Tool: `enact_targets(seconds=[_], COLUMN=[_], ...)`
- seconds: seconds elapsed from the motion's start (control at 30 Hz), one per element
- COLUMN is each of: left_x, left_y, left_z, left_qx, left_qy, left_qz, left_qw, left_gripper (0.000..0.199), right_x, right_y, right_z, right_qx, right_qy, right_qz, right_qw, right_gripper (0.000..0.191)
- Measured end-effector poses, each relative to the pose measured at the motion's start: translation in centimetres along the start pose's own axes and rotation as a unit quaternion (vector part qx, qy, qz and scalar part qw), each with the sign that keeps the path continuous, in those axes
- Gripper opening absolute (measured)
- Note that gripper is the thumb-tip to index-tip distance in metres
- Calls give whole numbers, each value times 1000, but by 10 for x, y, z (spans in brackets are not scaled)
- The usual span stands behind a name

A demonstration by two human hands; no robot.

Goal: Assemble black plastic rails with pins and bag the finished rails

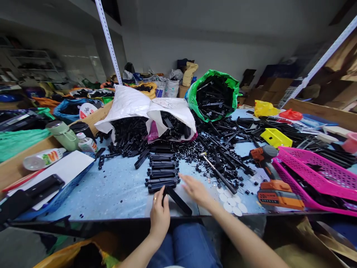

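Note:
Close to the table's front edge, my left hand (160, 216) is closed, thumb and fingers around the upper end of a long black plastic bar (179, 201). The bar slants down to the right. My right hand (196, 189) is open and holds nothing that I can see; its fingers reach toward the right end of a row of black plastic parts (163, 174). Several of these parts lie side by side, one behind another, just beyond my left hand. A hammer (217, 173) rests to the right, with white round discs (231, 201) near its handle end.
White sacks (129, 106) and a green bag (235, 89) spill black parts across the back. An orange cordless drill (279, 195) and pink baskets (315, 178) stand at right. Bottles, including a green flask (63, 136), and a blue tray (72, 182) are at left.

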State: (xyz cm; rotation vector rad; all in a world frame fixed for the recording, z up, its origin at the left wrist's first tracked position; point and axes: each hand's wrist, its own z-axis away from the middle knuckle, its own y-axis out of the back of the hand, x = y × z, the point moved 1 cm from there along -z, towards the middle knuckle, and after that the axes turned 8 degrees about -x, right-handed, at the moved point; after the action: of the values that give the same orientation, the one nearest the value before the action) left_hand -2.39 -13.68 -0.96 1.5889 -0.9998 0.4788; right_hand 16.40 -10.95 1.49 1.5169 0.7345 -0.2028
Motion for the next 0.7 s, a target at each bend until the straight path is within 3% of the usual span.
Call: enact_targets(seconds=[0.07,0.13,0.23,0.33,0.43,0.53,0.7], left_x=[0,3,10,14,15,12,8], left_y=[4,8,8,6,9,16,16], left_z=[1,-3,-16,-28,-35,-36,-35], left_qx=[-20,-111,-245,-293,-304,-290,-298], left_qy=[-56,-167,-276,-293,-283,-238,-187], left_qz=[-96,-173,-234,-275,-313,-347,-327], left_qw=[994,964,899,868,854,860,877], left_gripper=[52,55,45,36,40,37,26], right_x=[38,78,120,141,149,144,88], right_y=[44,88,129,138,138,142,130], right_z=[-11,-17,-18,-13,-9,-5,15], right_qx=[36,10,-55,-112,-137,-134,-79], right_qy=[-83,-154,-137,-90,-60,-20,65], right_qz=[156,314,352,351,358,384,403], right_qw=[984,937,924,925,922,913,909], right_gripper=[40,43,49,52,47,37,30])
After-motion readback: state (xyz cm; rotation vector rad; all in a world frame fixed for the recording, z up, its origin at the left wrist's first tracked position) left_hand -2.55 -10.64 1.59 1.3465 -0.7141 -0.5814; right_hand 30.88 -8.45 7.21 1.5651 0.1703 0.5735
